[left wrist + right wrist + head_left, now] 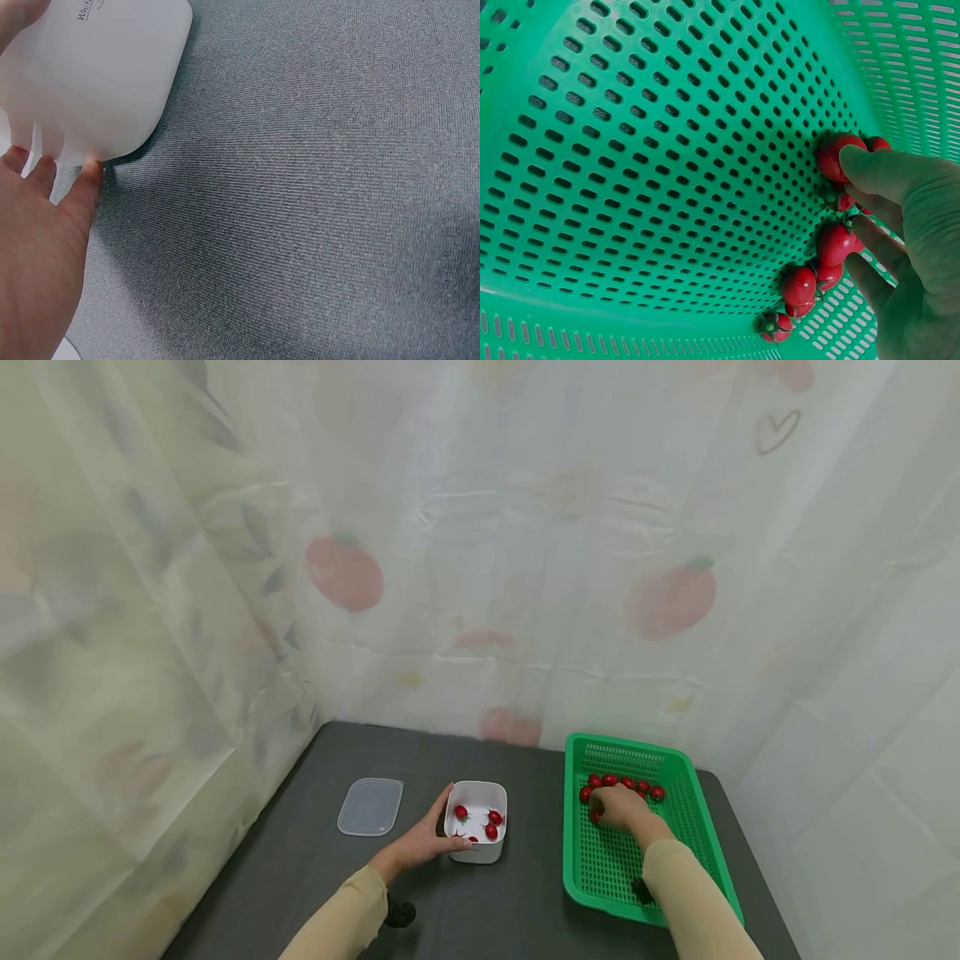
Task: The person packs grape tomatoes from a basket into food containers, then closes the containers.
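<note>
My left hand holds a white square container, thumb at the near side and fingers along its left side. Inside the container lie several cherry tomatoes. In the left wrist view, fingertips touch the pale wall of the container. My right hand reaches into a green plastic basket. In the right wrist view its thumb and a finger pinch a cherry tomato near the basket's wall. More cherry tomatoes lie beside the fingers, some partly hidden by the hand.
A clear square lid lies on the dark grey table, left of the container. Printed curtains hang behind the table and at both sides. A dark wrist device shows below the left forearm.
</note>
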A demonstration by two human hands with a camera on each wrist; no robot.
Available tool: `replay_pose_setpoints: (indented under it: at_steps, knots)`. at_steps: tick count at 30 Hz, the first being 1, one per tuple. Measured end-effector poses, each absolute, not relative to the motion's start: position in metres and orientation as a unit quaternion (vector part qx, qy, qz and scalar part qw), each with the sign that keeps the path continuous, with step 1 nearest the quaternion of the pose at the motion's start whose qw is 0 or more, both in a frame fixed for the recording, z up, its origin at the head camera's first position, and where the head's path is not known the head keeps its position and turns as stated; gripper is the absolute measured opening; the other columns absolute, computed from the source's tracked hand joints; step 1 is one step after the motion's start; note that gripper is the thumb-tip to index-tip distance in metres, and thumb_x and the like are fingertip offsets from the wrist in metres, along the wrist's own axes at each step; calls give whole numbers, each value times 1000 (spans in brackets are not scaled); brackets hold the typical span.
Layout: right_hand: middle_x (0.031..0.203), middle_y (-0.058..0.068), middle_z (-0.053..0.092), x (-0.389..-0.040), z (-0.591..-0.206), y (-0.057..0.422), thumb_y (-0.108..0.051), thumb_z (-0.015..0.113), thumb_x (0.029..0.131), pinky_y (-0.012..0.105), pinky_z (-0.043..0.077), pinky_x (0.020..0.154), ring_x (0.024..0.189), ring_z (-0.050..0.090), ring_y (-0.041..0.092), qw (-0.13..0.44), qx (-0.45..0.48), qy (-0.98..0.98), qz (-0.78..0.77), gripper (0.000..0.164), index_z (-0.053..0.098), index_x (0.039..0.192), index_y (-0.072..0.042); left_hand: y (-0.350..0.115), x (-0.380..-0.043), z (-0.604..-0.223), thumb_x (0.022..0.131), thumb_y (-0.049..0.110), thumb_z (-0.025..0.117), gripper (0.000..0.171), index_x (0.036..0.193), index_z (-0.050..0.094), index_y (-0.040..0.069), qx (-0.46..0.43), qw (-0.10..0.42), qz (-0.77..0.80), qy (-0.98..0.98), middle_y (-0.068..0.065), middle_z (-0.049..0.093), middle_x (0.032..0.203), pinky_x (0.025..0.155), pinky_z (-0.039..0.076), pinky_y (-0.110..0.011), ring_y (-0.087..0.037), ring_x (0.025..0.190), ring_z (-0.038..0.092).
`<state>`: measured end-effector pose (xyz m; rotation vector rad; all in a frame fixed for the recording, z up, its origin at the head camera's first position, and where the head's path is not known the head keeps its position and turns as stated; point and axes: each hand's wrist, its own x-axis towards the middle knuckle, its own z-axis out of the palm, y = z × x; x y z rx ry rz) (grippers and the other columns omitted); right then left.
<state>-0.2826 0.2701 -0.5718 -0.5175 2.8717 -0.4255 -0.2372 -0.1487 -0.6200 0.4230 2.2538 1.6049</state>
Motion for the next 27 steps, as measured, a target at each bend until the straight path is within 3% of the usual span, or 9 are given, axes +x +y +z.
replay_pose_setpoints:
  at_steps: [5, 13, 22, 27]
  knots:
    - [111, 8, 71, -282, -570, 272, 0, 76, 87, 48, 55, 77, 99, 66, 31, 95, -169, 972, -129, 32, 74, 118, -6, -149, -237, -619, 88, 29, 82, 115, 166, -1, 15, 149, 171, 566, 793, -16, 14, 167, 115, 23, -61, -37, 148, 23]
    - [102, 5, 71, -280, -570, 273, -2, 75, 89, 53, 52, 84, 103, 62, 37, 100, -182, 972, -112, 20, 76, 107, -8, -148, -239, -619, 89, 26, 82, 114, 166, -1, 15, 155, 167, 565, 793, -18, 16, 167, 114, 26, -61, -38, 146, 26]
    - [95, 0, 70, -279, -573, 274, 2, 73, 87, 47, 54, 77, 86, 63, 24, 118, -177, 972, -102, 19, 76, 99, -12, -147, -240, -619, 89, 27, 82, 114, 166, -1, 15, 157, 167, 562, 795, -18, 15, 166, 115, 24, -62, -39, 146, 25]
    - [101, 3, 71, -277, -570, 273, 6, 71, 84, 49, 55, 80, 88, 64, 23, 134, -167, 969, -119, 25, 76, 103, -10, -148, -241, -622, 88, 29, 83, 115, 166, 0, 15, 154, 165, 561, 797, -17, 16, 167, 115, 24, -60, -37, 146, 25]
